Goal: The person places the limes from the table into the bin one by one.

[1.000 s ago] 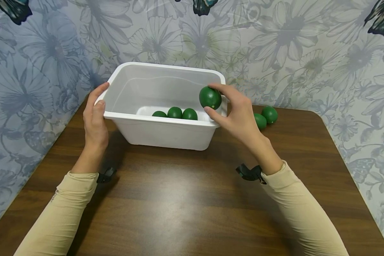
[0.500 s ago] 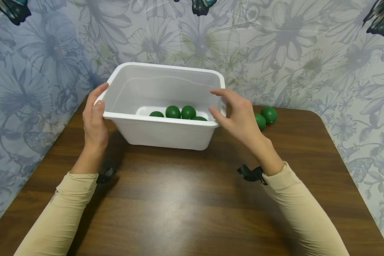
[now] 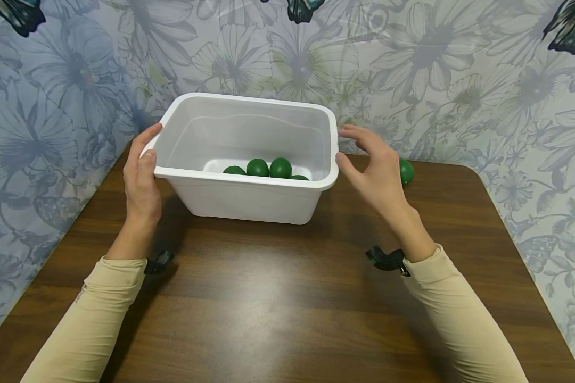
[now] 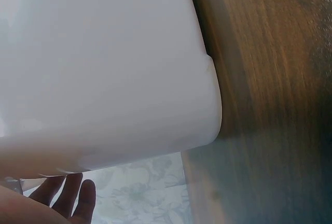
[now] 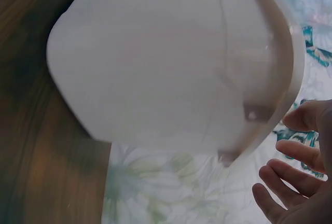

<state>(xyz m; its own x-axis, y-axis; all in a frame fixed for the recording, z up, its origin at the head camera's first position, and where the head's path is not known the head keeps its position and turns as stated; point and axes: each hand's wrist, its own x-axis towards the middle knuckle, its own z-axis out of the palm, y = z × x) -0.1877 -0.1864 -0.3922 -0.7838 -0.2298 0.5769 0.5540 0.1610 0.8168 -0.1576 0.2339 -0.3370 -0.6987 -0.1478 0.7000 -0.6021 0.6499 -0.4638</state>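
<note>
A white plastic tub (image 3: 239,199) stands on the table, with several green limes (image 3: 280,168) inside, partly hidden by its front wall. My left hand (image 3: 142,183) grips the tub's left rim, thumb on the near side; in the left wrist view its fingers (image 4: 67,195) reach up against the tub's edge. My right hand (image 3: 376,170) is just beyond the right rim, fingers loosely bent and holding nothing. The right wrist view has its spread fingers (image 5: 290,177) beside the rim. Behind this hand another lime (image 3: 406,171) shows on the table.
The brown wooden table (image 3: 249,298) extends in front of the tub and to both sides. Behind it, a wall with flower-patterned paper (image 3: 426,69) rises close to the tub's far side. Dark straps (image 3: 385,259) sit at both wrists.
The lime in my right hand was released into the tub. That hand then moved right, out past the rim, and now covers one lime on the table. My left hand stayed put.
</note>
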